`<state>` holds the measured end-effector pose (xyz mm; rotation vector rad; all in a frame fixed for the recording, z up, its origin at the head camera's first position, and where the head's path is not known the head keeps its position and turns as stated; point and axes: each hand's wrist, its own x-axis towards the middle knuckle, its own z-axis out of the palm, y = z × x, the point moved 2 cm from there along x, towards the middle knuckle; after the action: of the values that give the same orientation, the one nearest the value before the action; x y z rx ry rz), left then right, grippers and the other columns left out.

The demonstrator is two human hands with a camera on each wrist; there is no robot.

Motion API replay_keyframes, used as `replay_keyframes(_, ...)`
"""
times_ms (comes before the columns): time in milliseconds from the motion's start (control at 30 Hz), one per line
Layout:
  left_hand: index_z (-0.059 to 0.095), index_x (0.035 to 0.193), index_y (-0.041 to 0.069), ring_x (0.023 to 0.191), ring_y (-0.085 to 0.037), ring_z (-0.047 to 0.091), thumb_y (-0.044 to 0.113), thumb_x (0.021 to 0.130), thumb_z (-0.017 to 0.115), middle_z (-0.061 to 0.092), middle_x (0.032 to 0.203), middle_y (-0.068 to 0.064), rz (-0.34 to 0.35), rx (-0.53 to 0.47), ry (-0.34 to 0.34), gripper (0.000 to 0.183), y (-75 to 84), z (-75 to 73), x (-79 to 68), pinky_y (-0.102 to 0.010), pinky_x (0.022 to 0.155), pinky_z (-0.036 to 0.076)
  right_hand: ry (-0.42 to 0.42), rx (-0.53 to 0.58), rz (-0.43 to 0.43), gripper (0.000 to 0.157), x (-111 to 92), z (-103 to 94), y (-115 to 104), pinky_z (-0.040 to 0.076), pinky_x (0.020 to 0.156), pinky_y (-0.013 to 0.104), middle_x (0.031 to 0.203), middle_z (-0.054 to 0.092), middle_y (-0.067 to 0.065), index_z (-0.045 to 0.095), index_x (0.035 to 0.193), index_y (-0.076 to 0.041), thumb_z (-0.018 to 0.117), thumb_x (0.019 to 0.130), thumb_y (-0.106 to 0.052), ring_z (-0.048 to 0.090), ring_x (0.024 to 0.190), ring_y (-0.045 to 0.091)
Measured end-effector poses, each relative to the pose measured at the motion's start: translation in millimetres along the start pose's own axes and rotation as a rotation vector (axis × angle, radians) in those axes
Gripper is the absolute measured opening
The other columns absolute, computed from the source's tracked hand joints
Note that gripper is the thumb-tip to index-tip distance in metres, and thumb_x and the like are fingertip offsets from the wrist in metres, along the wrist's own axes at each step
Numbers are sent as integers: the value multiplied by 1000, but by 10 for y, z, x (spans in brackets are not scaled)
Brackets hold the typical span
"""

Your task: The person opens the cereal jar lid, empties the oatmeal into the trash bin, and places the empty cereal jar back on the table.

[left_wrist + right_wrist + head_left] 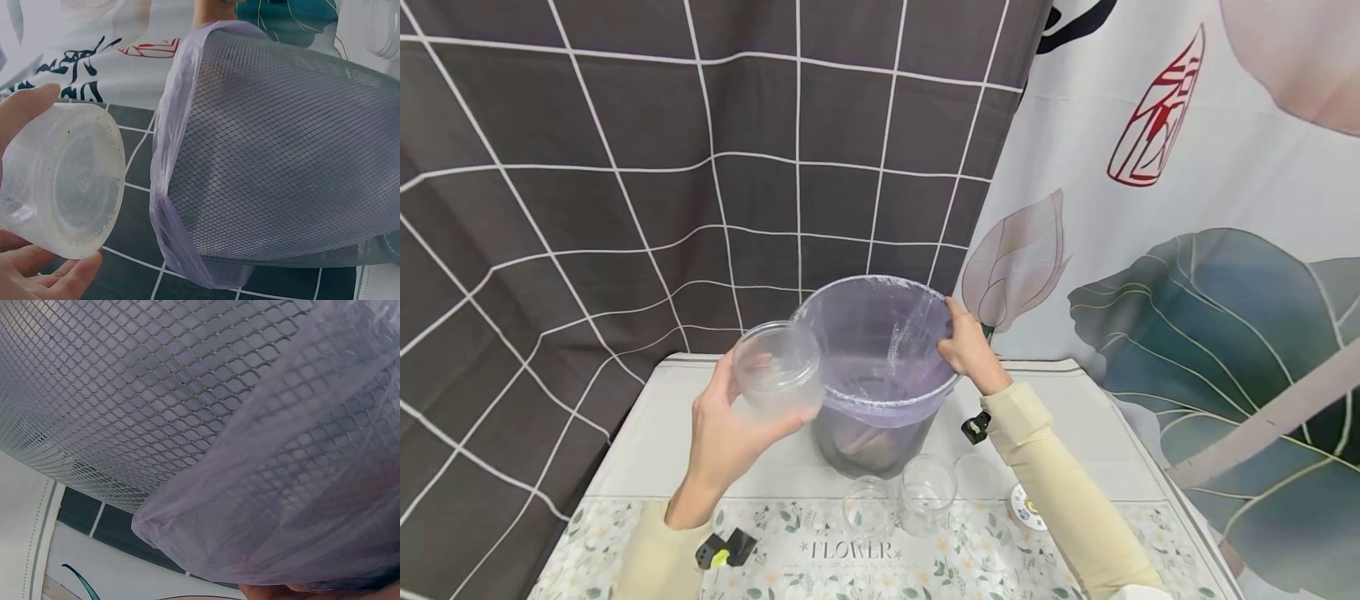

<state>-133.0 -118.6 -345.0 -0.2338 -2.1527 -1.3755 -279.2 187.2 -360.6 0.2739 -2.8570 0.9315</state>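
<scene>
A clear plastic tub (778, 367) is held in my left hand (726, 433), thumb on one side and fingers on the other. Its bottom faces the left wrist camera, with small specks around the base. Just right of it stands a mesh waste bin (865, 446) lined with a thin purple bag (880, 333), folded over the rim. My right hand (970, 350) grips the bin's right rim, thumb inside and fingers outside over the bag. In the right wrist view the bag's loose edge (250, 525) hangs over the mesh, and only a bit of the hand shows.
In front of the bin stand two clear containers (927, 496), with a clear round lid (977, 477) beside them. A round white labelled piece (1027, 508) lies near the right sleeve. A floral mat (820, 575) covers the near table; a dark gridded curtain (752, 200) hangs behind.
</scene>
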Motion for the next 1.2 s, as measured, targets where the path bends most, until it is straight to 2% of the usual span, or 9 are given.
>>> replay_keyframes(167,44,133,32,107,-11,55,25,44,93,61,116,4,-12,70,46,102,0,-91,-175,-15,91,40,-1,3,-4,79,1,7,-29,47,86,46,125,47,33,22,142,3,50,68,2,52,104,38)
replay_keyframes(300,43,134,28,105,-14,56,27,43,93,62,116,1,34,111,86,104,17,-134,-292,-13,90,39,10,2,-10,80,5,-6,-35,47,85,46,123,48,33,22,142,4,50,67,2,52,102,38)
replay_keyframes(433,43,135,25,105,-17,57,27,43,93,62,116,-1,60,129,96,104,26,-140,-384,-12,90,39,17,-1,-15,79,10,-15,-22,48,83,46,121,49,33,22,141,4,50,67,2,53,99,37)
replay_keyframes(667,42,134,29,108,-10,54,28,43,92,61,117,4,-52,128,80,104,-28,-125,-532,-13,93,38,-25,6,4,80,-3,34,6,48,79,42,127,45,33,19,142,4,48,68,3,50,98,34)
replay_keyframes(733,43,134,29,109,-8,54,27,43,93,61,117,5,-56,109,82,104,-45,-118,-565,-14,95,37,-31,5,8,80,-8,45,4,48,76,41,126,46,33,19,143,4,47,68,3,51,97,34)
replay_keyframes(767,44,133,27,109,-8,54,25,42,93,61,117,4,-42,96,87,104,-55,-111,-579,-15,95,37,-29,6,8,80,-10,45,1,48,76,41,126,46,33,19,143,4,47,67,3,51,96,34)
replay_keyframes(967,49,130,9,106,-11,56,17,37,93,63,113,-9,150,23,149,103,-131,-58,-631,-16,96,38,-24,4,-7,80,-4,28,-28,48,76,40,124,47,33,19,142,5,46,67,4,51,94,33)
replay_keyframes(1033,49,129,7,106,-10,56,16,36,93,63,112,-11,163,14,160,103,-169,-36,-644,-16,96,38,-27,10,-5,80,-4,22,-27,48,75,40,125,47,33,19,142,5,46,67,4,51,93,33)
replay_keyframes(1200,49,129,7,107,-10,55,15,35,93,62,114,-10,137,16,140,104,-243,37,-686,-15,96,37,-25,14,13,81,5,29,-2,48,78,40,126,45,33,18,143,4,45,67,4,51,97,33)
